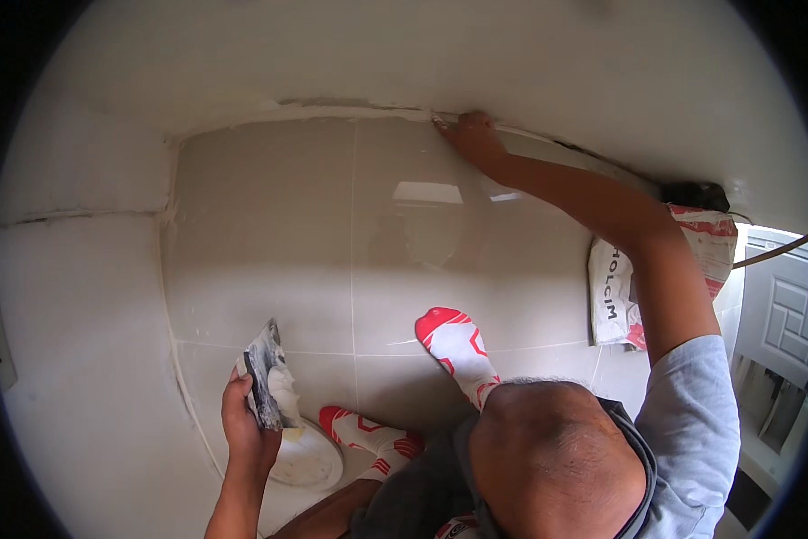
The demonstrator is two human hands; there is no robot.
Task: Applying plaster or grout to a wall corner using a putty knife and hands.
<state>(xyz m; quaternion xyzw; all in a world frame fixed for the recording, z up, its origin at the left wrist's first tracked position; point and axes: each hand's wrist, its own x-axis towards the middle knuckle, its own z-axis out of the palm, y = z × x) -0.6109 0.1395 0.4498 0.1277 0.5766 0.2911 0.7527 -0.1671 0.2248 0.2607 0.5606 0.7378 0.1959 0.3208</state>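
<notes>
My left hand [245, 418] is closed around the edge of a flat dark plate [262, 382], smeared grey and white. A lump of white putty [283, 393] sits on its right side. My right arm stretches far forward to the seam where the wall meets the floor. There my right hand [476, 142] is curled, its fingertips at the seam [404, 113] with white filler on or beside them. Anything small between those fingers is hidden. Just below the plate, by my left foot, stands a round white tub or lid [310, 456], partly covered by my left hand.
Glossy beige tiles [260, 234] cover the floor. My feet in white and red socks [458, 350] rest on them. A white and red sack [609, 292] lies at right, near a dark object [696, 195] and a cable [772, 252]. Walls stand ahead and at left.
</notes>
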